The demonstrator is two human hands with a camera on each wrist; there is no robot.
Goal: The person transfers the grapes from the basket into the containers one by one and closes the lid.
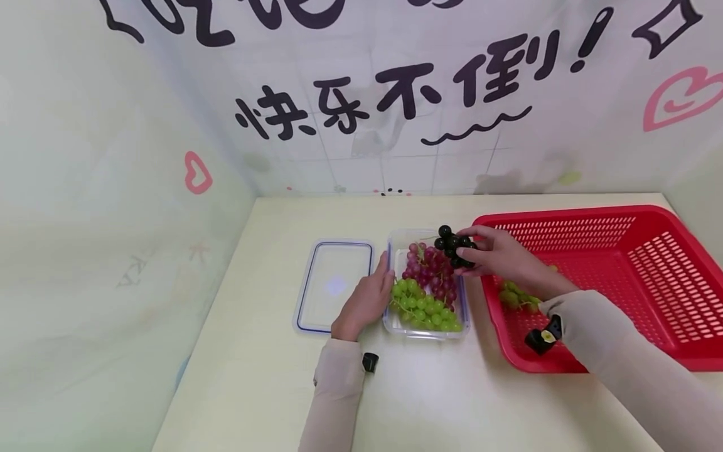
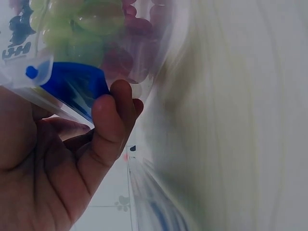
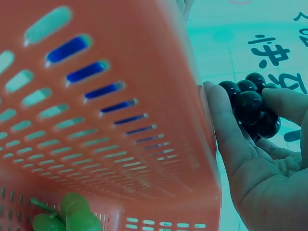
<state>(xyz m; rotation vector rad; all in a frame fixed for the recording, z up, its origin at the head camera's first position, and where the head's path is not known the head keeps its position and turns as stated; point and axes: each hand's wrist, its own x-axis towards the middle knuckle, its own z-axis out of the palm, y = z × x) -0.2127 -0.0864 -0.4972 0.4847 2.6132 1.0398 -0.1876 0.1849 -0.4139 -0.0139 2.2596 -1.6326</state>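
A clear plastic food container stands on the table with red grapes at its back and green grapes at its front. My left hand rests against the container's left wall; in the left wrist view its fingers touch the side by a blue part. Over the container's back right corner, my right hand holds a bunch of black grapes between thumb and fingers. In the right wrist view, the black grapes are in its grasp beside the basket's wall.
A lid with a blue seal lies left of the container. At the right stands a red perforated basket with more green grapes inside, under my right forearm. A printed cloth hangs behind the table.
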